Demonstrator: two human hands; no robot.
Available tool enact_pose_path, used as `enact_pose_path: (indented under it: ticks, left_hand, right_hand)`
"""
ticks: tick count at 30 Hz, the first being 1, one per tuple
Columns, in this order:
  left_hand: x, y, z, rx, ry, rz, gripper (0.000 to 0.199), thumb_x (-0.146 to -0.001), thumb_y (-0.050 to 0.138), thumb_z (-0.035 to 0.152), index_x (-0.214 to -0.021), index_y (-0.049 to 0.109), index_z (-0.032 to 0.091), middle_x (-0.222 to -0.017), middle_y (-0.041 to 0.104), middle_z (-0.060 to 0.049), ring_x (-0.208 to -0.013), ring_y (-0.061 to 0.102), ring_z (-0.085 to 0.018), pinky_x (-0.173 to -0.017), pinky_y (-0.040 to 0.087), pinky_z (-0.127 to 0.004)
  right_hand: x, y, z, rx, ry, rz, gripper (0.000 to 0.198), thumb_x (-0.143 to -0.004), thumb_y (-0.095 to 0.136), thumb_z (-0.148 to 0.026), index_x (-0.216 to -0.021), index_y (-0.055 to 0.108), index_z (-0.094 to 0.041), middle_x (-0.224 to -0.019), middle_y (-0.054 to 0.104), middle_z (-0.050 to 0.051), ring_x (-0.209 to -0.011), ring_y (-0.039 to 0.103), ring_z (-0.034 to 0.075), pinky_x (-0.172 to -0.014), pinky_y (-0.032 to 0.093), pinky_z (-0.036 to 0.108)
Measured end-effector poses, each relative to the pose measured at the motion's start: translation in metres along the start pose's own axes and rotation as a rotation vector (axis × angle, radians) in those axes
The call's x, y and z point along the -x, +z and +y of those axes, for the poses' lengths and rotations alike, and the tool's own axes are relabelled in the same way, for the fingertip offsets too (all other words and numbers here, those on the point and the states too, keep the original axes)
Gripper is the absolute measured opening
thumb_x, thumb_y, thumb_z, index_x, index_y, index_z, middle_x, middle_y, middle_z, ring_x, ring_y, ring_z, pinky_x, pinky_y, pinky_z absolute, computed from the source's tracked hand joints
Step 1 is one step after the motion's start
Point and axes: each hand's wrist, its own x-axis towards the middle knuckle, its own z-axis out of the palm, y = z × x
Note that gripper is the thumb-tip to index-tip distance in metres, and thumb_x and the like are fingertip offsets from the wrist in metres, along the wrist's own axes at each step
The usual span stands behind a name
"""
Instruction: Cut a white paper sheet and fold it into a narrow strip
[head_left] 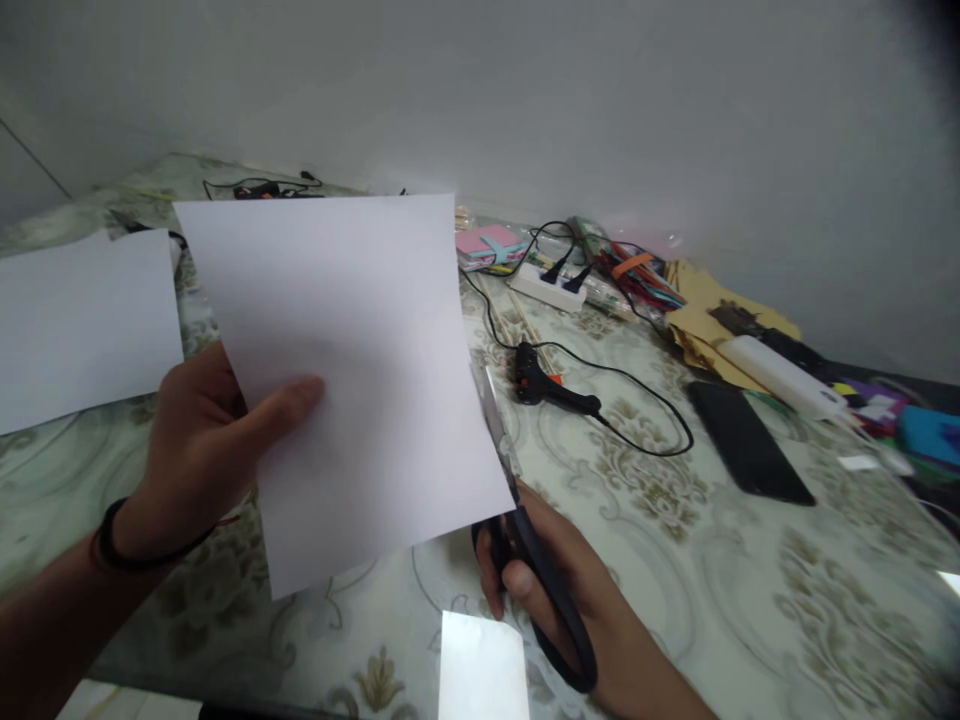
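Scissors (pixel 530 535) gripped in the right hand (pixel 581 570) stand at the right edge of the white sheet (pixel 375 330), which the left hand (pixel 202 435) pinches above the patterned table (pixel 712 580), so, steering remotely, I'd hold it taut and favour long, even strokes.

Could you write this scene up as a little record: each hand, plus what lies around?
Left hand: holding a white sheet, thumb on its face
Right hand: holding scissors, blades by the sheet's right edge
Glue gun: lying on the table, corded
Phone: right of the glue gun
Power strip: white, two plugs in it
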Motion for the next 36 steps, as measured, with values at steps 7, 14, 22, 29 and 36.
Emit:
enact_pose_path:
  ticks: [7, 14, 22, 29, 36]
  left_hand:
    - [-0.0013, 0.0037, 0.0021, 0.017, -0.009, 0.014, 0.018, -0.066, 0.086, 0.028, -0.082, 0.080, 0.022, -0.074, 0.079, 0.001, -0.054, 0.066, -0.013, -0.041, 0.052, -0.017]
    - [0.0003, 0.0037, 0.0025, 0.020, -0.004, 0.005, 0.017, -0.068, 0.086, 0.027, -0.083, 0.081, 0.022, -0.075, 0.080, 0.000, -0.055, 0.067, -0.014, -0.041, 0.053, -0.018]
    - [0.0001, 0.0032, 0.0013, 0.036, -0.021, 0.012, 0.018, -0.067, 0.087, 0.028, -0.083, 0.081, 0.023, -0.076, 0.080, 0.000, -0.057, 0.068, -0.014, -0.043, 0.055, -0.017]
    - [-0.0007, 0.0026, -0.0002, 0.012, -0.020, 0.031, 0.019, -0.066, 0.088, 0.029, -0.083, 0.081, 0.023, -0.076, 0.080, 0.000, -0.057, 0.068, -0.014, -0.043, 0.054, -0.017]
    - [0.0004, 0.0019, -0.0015, 0.022, -0.029, 0.035, 0.024, -0.067, 0.088, 0.029, -0.089, 0.081, 0.022, -0.081, 0.081, -0.002, -0.062, 0.070, -0.016, -0.047, 0.057, -0.020]
  right_hand:
    - [-0.0040, -0.0004, -0.0019, 0.050, 0.007, 0.003, 0.044, -0.099, 0.052, -0.066, -0.088, 0.054, -0.023, -0.081, 0.056, 0.002, -0.070, 0.054, 0.018, -0.063, 0.040, 0.033]
    - [-0.0017, -0.0007, 0.0001, 0.049, 0.012, 0.000, 0.043, -0.099, 0.052, -0.065, -0.087, 0.053, -0.023, -0.081, 0.056, 0.002, -0.070, 0.054, 0.019, -0.064, 0.040, 0.034]
    - [-0.0019, -0.0008, 0.0022, 0.068, 0.012, 0.011, 0.045, -0.099, 0.052, -0.066, -0.087, 0.053, -0.023, -0.082, 0.057, 0.003, -0.073, 0.054, 0.019, -0.066, 0.040, 0.034]
    - [-0.0010, -0.0008, 0.0015, 0.074, 0.012, 0.024, 0.044, -0.099, 0.054, -0.064, -0.086, 0.054, -0.023, -0.078, 0.057, 0.002, -0.070, 0.055, 0.019, -0.065, 0.040, 0.034]
    - [-0.0029, 0.0013, 0.0034, 0.034, 0.010, 0.032, 0.042, -0.098, 0.057, -0.063, -0.088, 0.055, -0.022, -0.077, 0.057, 0.000, -0.062, 0.055, 0.015, -0.061, 0.041, 0.031]
